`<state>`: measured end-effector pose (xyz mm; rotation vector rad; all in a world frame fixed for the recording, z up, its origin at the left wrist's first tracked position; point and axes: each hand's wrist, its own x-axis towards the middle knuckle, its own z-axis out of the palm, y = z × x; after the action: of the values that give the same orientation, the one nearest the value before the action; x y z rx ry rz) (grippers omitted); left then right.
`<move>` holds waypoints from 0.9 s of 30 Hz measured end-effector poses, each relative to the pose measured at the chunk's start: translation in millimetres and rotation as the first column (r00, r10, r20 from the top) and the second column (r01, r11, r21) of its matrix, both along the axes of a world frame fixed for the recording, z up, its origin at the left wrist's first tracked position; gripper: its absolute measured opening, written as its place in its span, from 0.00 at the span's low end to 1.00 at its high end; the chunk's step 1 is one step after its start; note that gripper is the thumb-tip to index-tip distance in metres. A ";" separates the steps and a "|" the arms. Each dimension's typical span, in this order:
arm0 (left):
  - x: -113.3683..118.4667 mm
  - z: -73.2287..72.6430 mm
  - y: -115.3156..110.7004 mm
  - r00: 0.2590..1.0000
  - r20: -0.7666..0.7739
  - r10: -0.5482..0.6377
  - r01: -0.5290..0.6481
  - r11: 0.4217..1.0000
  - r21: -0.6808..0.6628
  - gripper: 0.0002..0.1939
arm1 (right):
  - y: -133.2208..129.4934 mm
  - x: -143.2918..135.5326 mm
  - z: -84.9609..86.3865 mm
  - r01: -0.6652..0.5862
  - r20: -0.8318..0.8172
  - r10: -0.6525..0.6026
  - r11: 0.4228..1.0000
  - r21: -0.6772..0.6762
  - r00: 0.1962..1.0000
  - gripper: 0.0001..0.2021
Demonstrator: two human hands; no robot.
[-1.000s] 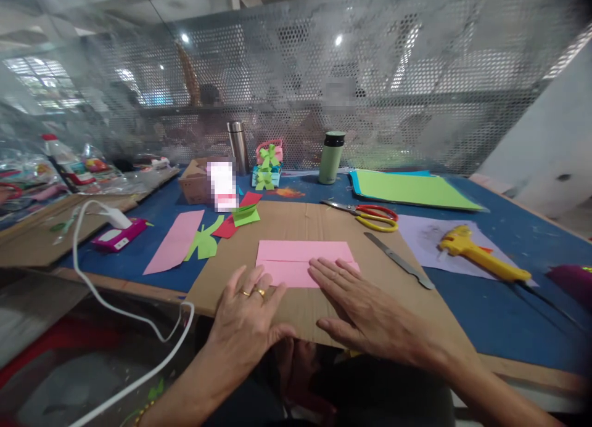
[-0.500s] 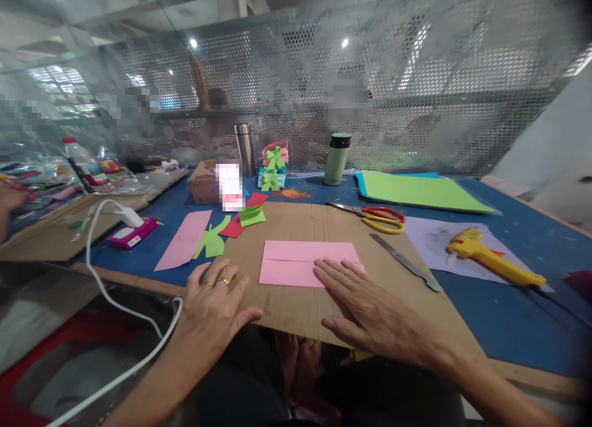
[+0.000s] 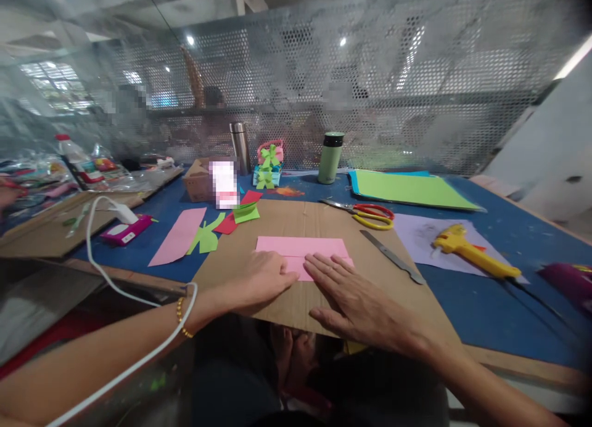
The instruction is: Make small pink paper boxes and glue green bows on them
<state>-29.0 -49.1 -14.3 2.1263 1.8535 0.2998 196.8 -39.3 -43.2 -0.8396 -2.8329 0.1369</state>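
Observation:
A folded sheet of pink paper (image 3: 300, 246) lies on a brown cardboard sheet (image 3: 287, 220) in front of me, one folded edge running across its middle. My left hand (image 3: 266, 278) is curled like a fist on the paper's left part, knuckles down and thumb toward the right; I see nothing in it, though its inner side is hidden. Flat on the paper's right part rests my right hand (image 3: 349, 291), fingers stretched out and thumb apart. To its right, a grey metal blade (image 3: 391, 256) lies on the cardboard, below scissors (image 3: 370, 214) with red and yellow handles.
A yellow glue gun (image 3: 476, 251) lies on lilac paper at the right. Green sheets (image 3: 411, 190), a green tumbler (image 3: 331, 159) and a steel flask (image 3: 239, 146) stand or lie farther back. Pink paper (image 3: 180, 233) and green cut-outs (image 3: 206, 235) are at left. A white cable (image 3: 124, 371) crosses my left forearm.
My left hand has moved right from beside the pink paper onto it, and its fingers have curled in. My right hand stays flat on the paper. The view has shifted slightly.

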 end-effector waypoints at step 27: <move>-66.9 10.1 -11.3 0.966 -0.255 -0.035 0.005 0.993 -0.118 0.10 | 2.4 1.4 -3.3 -0.024 -0.044 0.026 0.998 0.063 0.999 0.37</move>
<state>-96.0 -60.4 -4.2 2.1867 1.9316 -0.0924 198.2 -36.9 -46.5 -0.7784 -2.7909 0.0690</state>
